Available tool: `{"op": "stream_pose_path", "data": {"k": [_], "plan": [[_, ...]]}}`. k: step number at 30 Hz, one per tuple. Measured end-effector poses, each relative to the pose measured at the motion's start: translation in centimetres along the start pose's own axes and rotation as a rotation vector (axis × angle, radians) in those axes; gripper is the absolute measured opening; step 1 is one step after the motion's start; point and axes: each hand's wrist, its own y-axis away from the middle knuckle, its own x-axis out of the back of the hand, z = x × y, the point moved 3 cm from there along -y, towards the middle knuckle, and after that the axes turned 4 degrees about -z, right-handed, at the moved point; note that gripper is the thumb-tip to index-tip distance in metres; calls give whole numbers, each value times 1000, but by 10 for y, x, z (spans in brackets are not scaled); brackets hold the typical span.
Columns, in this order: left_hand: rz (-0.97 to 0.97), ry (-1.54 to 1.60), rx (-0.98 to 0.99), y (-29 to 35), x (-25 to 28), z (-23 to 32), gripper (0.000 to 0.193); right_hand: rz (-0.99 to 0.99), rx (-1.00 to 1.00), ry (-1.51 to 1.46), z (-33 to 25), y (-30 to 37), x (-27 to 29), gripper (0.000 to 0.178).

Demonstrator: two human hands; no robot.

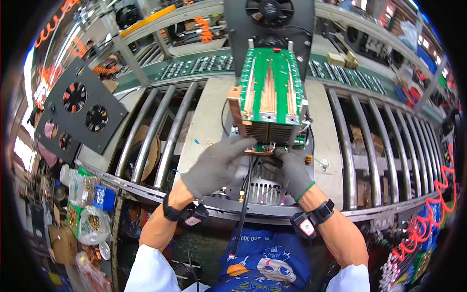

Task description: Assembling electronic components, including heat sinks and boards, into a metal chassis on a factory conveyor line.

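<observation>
A tall metal unit stands before me, topped by a long green circuit board [270, 87] with bare copper tracks over a finned heat sink [267, 131]. A copper bar [237, 109] rises along its left side. At its lower front sits a small green board with a copper edge [259, 150]. My left hand [214, 164], in a grey glove, has its fingers closed at the left end of that small board. My right hand [292, 173], gloved too, curls its fingers at the right end. What the fingertips hold is hidden. A black cable [244, 197] hangs down between the hands.
The unit rests on a pale board [194, 141] over a roller conveyor [362, 141]. A dark panel with fans [80, 109] leans at the left; another fan panel [270, 14] rises behind. Bins and bags of small parts [95, 209] stand lower left. Red coiled hose [430, 214] hangs at right.
</observation>
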Motion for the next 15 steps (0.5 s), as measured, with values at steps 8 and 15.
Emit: {"op": "stream_pose_path", "data": {"k": [8,15], "plan": [[-13,173,513,33,7,-46,43,6,-101,-92,0,-6,3,18],[-113,391,566,31,-15,-61,56,-72,-120,-163,2,-10,8,15]]}}
